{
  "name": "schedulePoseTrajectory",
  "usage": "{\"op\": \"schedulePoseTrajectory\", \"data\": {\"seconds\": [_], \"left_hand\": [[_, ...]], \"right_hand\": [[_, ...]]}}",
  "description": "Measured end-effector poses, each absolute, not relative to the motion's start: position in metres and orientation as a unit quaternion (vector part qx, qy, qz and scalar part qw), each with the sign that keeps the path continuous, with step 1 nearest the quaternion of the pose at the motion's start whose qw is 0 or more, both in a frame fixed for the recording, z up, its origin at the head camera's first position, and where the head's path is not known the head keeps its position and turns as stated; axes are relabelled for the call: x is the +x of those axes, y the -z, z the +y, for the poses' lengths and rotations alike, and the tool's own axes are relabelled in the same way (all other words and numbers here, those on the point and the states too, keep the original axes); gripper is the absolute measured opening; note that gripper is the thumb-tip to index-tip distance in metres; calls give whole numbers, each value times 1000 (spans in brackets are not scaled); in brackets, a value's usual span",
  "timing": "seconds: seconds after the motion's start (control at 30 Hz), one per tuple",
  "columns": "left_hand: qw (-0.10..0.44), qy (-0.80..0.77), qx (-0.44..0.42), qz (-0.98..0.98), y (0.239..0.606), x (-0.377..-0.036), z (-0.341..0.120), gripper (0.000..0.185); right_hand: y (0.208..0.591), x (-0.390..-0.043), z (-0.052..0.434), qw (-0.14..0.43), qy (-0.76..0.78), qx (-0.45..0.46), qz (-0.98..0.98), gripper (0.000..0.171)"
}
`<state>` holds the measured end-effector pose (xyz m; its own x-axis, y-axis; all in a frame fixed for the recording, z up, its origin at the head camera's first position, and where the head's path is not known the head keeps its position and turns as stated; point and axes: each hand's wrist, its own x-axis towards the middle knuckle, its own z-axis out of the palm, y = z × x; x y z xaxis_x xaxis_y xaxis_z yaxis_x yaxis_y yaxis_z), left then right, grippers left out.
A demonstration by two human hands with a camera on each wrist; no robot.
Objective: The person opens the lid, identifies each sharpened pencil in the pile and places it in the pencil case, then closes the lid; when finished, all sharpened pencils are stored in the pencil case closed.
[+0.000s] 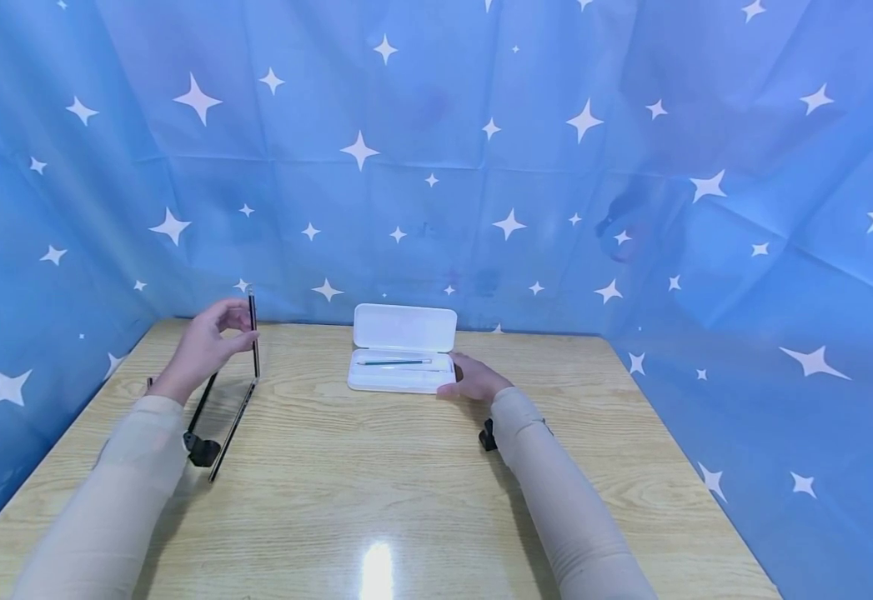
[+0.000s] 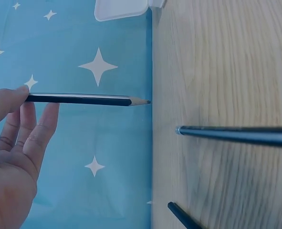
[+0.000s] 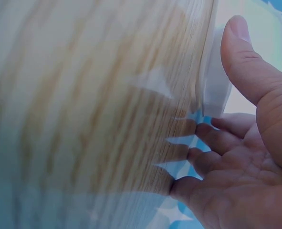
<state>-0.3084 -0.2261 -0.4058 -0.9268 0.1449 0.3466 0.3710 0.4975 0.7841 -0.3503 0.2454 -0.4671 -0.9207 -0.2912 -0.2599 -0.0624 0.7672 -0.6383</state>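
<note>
Well, the left hand [image 1: 211, 342] pinches a black pencil [image 2: 83, 99] between thumb and fingertips — its sharp end points down, below the grip. The right hand [image 1: 477, 379], fingers loose, rests at the right end of the open white pencil case [image 1: 404, 327].

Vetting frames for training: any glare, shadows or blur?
Head: glare patch on the table near the bottom edge, soft shadows beside both sleeves; left wrist: wood grain looks soft; right wrist: grain smeared at left, glossy surface mirroring the right hand.
</note>
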Motion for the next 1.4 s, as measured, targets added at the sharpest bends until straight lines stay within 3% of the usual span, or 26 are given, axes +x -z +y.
{"op": "schedulePoseTrajectory", "data": {"seconds": [0.97, 1.4], "left_hand": [[125, 507, -174, -835, 408, -330, -186, 44], [101, 519, -176, -830, 405, -336, -166, 48]], "right_hand": [[465, -347, 243, 169, 331, -100, 923, 91], [465, -347, 244, 169, 342, -95, 919, 90]]}}
